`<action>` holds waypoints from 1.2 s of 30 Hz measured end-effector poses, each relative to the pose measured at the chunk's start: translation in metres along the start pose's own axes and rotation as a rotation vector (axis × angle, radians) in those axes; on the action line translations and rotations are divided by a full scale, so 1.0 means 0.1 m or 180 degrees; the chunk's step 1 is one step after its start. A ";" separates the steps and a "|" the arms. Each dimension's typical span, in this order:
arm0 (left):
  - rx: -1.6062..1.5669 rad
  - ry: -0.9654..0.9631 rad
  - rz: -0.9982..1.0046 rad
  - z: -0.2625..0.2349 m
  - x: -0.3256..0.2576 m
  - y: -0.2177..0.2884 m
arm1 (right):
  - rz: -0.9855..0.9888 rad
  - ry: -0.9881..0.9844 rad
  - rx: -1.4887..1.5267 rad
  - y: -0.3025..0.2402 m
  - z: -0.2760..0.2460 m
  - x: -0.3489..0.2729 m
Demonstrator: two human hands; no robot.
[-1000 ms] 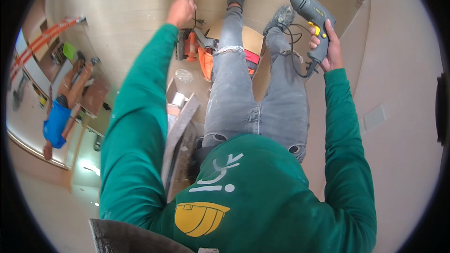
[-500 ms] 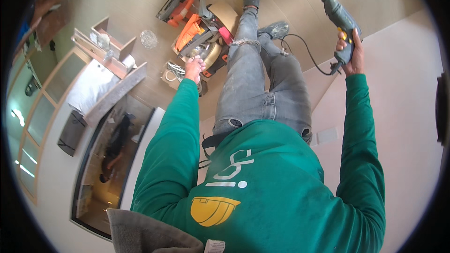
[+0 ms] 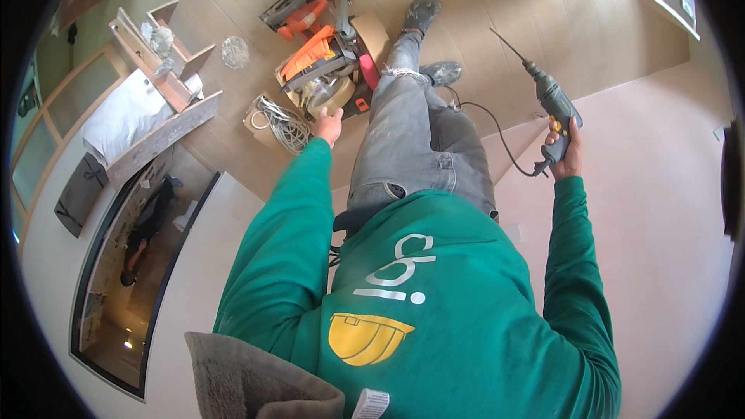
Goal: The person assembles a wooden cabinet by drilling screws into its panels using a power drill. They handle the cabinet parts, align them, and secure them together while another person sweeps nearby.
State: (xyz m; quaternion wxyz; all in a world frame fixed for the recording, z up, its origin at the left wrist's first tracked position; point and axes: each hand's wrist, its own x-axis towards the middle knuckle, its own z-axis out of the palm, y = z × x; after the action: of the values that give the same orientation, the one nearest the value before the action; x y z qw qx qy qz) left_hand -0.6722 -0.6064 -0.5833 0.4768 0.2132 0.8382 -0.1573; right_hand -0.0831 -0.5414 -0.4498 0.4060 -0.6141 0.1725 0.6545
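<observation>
My right hand [image 3: 569, 154] is wrapped around the handle of a grey-green corded power drill [image 3: 552, 101], held out to the right. A long thin drill bit [image 3: 509, 45] sticks out of its chuck, pointing away and up to the left. From the drill's grip a black cord [image 3: 504, 136] hangs down and passes behind my legs. My left hand [image 3: 327, 128] is in front of me on the left, its fingers curled together; whatever may be inside is hidden. Beyond it on the floor is a pile of tools with an orange-handled saw [image 3: 299, 19] and a wide tape roll [image 3: 332, 97].
A box of coiled pale cable [image 3: 285, 128] lies left of my left hand. Wooden boards [image 3: 167, 140] and a white sack [image 3: 128, 112] stand farther left, near a dark-framed opening [image 3: 143, 264] with a person beyond. A pale wall [image 3: 644, 186] rises on the right.
The drill and my right hand have shifted lower and slightly left in view. My left hand has dropped a little. My view has turned, showing more floor and a board edge at upper right.
</observation>
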 end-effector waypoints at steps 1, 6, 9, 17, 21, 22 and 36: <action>-0.0093 -0.0076 0.0068 0.00 -0.02 0.11 | -0.0029 0.0041 -0.0002 -0.01 -0.02 -0.04; -0.0371 -0.0239 0.0560 -0.03 0.32 0.39 | -0.0099 0.0198 -0.0066 -0.09 -0.28 -0.37; -0.0641 -0.0201 0.0881 -0.14 0.52 0.85 | -0.0223 0.0197 -0.0090 -0.23 -0.39 -0.58; 0.0585 0.0082 0.2874 -0.65 -0.21 3.50 | -0.0870 0.0461 0.1056 -0.15 -0.85 -0.71; 0.0414 -0.0404 0.3755 -0.04 -0.94 4.78 | -0.1015 0.0427 0.1667 -0.28 -0.95 -0.63; 0.0619 -0.0630 0.3675 0.11 -0.92 5.02 | -0.0861 0.0505 0.1929 -0.12 -0.88 -0.34; 0.1404 -0.1272 0.2604 0.76 -1.73 5.89 | -0.1015 0.0369 0.3154 0.21 -0.60 -0.67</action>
State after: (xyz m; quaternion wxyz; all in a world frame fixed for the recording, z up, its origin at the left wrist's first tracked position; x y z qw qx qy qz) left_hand -0.2389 -0.1717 -0.5064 0.5940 0.5855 0.5252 -0.1686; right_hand -0.0646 -0.6190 -0.4034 0.7322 -0.4021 0.3880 0.3894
